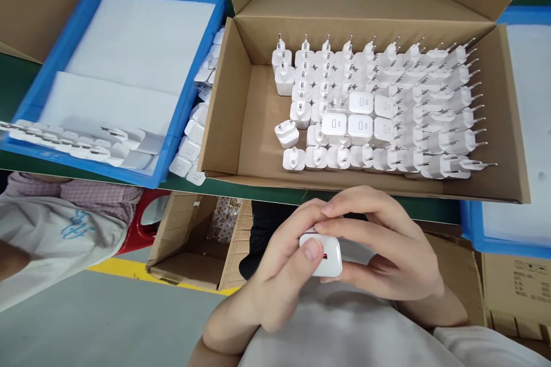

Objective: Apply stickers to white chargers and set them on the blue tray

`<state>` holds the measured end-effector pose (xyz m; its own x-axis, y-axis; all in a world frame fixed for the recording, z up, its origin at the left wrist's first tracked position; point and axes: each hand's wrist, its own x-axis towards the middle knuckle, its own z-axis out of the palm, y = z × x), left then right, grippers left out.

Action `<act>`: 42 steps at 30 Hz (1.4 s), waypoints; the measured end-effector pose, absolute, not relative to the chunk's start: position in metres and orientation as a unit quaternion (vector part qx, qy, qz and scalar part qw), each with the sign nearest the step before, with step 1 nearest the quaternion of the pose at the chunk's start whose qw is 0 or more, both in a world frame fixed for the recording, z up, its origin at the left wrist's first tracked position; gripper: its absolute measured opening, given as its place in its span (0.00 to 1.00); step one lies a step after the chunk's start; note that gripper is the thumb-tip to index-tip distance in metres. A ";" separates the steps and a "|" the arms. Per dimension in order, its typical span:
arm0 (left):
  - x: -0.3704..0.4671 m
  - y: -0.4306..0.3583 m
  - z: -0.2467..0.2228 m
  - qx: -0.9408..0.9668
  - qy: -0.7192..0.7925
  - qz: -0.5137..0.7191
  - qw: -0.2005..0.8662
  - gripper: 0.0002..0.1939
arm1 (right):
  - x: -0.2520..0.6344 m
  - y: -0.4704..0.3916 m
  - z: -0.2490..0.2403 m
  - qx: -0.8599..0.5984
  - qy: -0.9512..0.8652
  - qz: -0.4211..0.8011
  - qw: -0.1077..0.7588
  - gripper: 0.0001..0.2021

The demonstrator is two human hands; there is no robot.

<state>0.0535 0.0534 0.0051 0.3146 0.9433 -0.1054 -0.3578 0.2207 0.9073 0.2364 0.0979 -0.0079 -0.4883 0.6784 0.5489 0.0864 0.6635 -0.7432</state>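
Observation:
Close to my body, both hands hold one white USB wall charger (332, 262), its port face turned up toward me. My left hand (284, 269) grips it with the thumb lying across the port face, so the port is partly covered. The fingers of my right hand (387, 246) close around its far and right sides. Just beyond my hands stands an open cardboard box (262, 155) with rows of white chargers (318, 157), most with metal pins pointing up. Several chargers (360, 126) lie on top with port faces up. One charger (287, 133) leans at the left of the rows.
A blue tray (166, 143) lined with white foam holds a row of chargers (77, 140). More chargers (189, 149) are piled between tray and box. Another blue tray (473, 229) is at right. Below sit a carton (185, 264) and a red stool (142, 223); a person (64, 229) is at left.

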 end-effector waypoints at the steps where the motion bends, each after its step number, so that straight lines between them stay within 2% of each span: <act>1: 0.054 0.053 0.005 0.412 0.350 0.469 0.699 0.14 | 0.236 0.098 -0.008 -0.241 -0.795 0.332 0.447 0.12; 11: 0.051 0.057 0.008 0.499 0.353 0.448 0.652 0.13 | 0.237 0.097 -0.014 -0.225 -0.797 0.328 0.455 0.12; 17: 0.053 0.051 0.007 0.446 0.378 0.451 0.674 0.15 | 0.235 0.098 -0.013 -0.234 -0.796 0.333 0.448 0.13; 23: 0.046 0.055 0.003 0.495 0.340 0.441 0.667 0.14 | 0.233 0.098 -0.012 -0.221 -0.798 0.309 0.468 0.12; 28: 0.039 0.059 -0.002 0.439 0.259 0.418 0.752 0.21 | 0.231 0.103 -0.011 -0.224 -0.794 0.312 0.471 0.16; 34: 0.038 0.055 0.008 0.434 0.353 0.410 0.721 0.27 | 0.229 0.101 -0.012 -0.224 -0.786 0.300 0.492 0.19; 38: 0.038 0.055 0.010 0.506 0.324 0.393 0.697 0.22 | 0.227 0.097 -0.017 -0.233 -0.778 0.301 0.500 0.21; 42: 0.036 0.054 0.006 0.578 0.311 0.410 0.634 0.15 | 0.226 0.098 -0.024 -0.180 -0.775 0.298 0.527 0.23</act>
<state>0.0355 0.0544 0.0061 0.4705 0.8789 0.0786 -0.1595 -0.0030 0.9872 0.2265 0.0977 -0.0240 -0.3794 0.5935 0.7098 -0.0343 0.7576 -0.6518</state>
